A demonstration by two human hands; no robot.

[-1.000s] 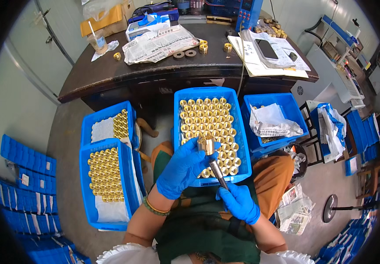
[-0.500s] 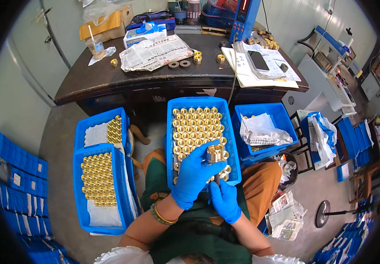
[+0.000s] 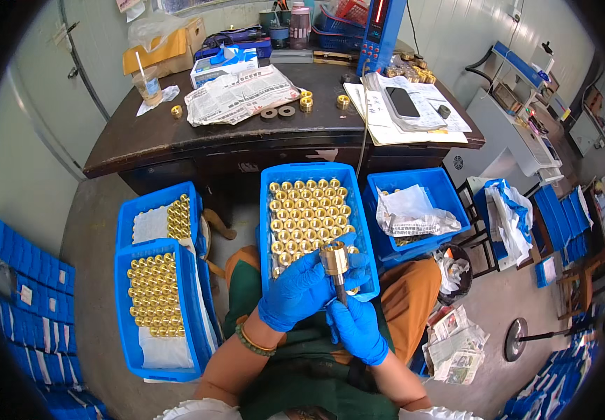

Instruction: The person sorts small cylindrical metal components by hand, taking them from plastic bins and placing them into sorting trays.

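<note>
Both my hands wear blue gloves and are over the near end of a blue crate [image 3: 267,269] filled with rows of brass fittings [image 3: 309,210]. My left hand [image 3: 295,290] is closed around a hollow brass fitting [image 3: 334,257], its thumb in front and its fingers behind. Below the fitting, a slim metal rod [image 3: 341,290] with a dark lower part runs down into my right hand [image 3: 358,329], which is closed around it. The fitting sits at the rod's upper end, tilted slightly, its open mouth upward. How far the rod goes inside is hidden.
Left stand two blue crates [image 3: 122,308] of brass fittings and white paper. Right is a blue crate [image 3: 418,246] with newspaper in it. Ahead, a dark desk [image 3: 134,143] bears newspaper [image 3: 243,98], a phone [image 3: 403,102], a cup [image 3: 148,87] and loose brass rings [image 3: 306,103].
My left fingers have shifted from across the fitting's front to behind it, baring more of the rod. Fitting and hands sit slightly lower in view, and the whole view has shifted a little.
</note>
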